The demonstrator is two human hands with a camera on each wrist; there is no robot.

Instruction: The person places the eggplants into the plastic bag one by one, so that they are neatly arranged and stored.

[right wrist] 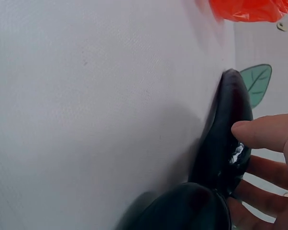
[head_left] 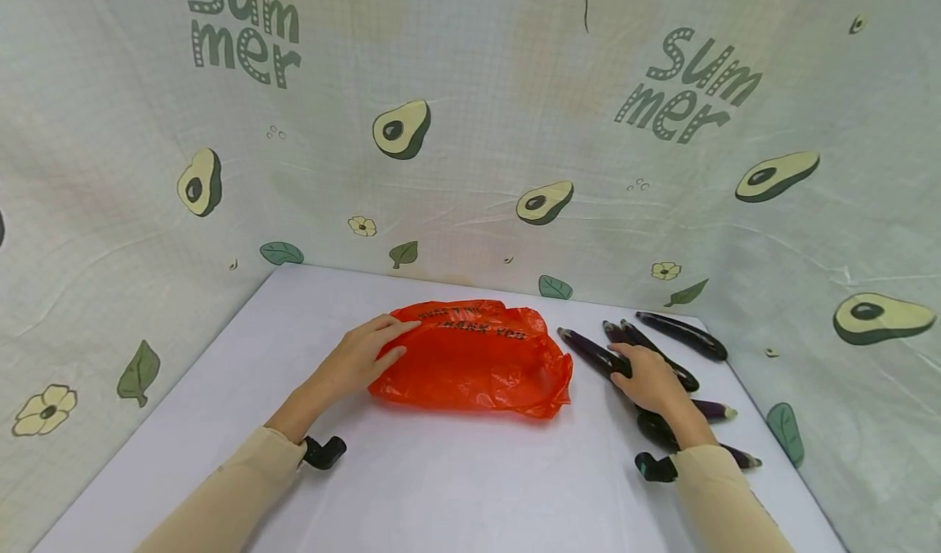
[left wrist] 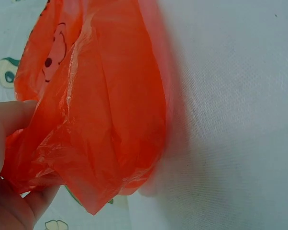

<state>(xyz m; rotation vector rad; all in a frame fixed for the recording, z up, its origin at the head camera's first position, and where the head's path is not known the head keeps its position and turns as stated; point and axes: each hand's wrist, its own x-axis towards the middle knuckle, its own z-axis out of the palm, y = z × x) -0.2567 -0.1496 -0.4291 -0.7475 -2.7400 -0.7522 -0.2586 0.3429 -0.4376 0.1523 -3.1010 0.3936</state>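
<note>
A red plastic bag [head_left: 470,365] with dark "THANK YOU" print lies crumpled at mid-table. My left hand [head_left: 360,353] holds its left end, and in the left wrist view the thin film [left wrist: 129,96] passes between thumb and fingers. Over on the right, my right hand [head_left: 650,381] grips a dark, glossy eggplant [head_left: 586,347] among others. The right wrist view has the thumb on one side of this eggplant [right wrist: 227,110] and the fingers on the other. Another eggplant [right wrist: 182,211] lies right against its near end.
Several more eggplants lie around the right hand, one eggplant [head_left: 684,335] by the table's back right corner and another eggplant [head_left: 738,457] near the right sleeve. A printed cloth [head_left: 470,63] hangs behind and beside the white table [head_left: 470,488].
</note>
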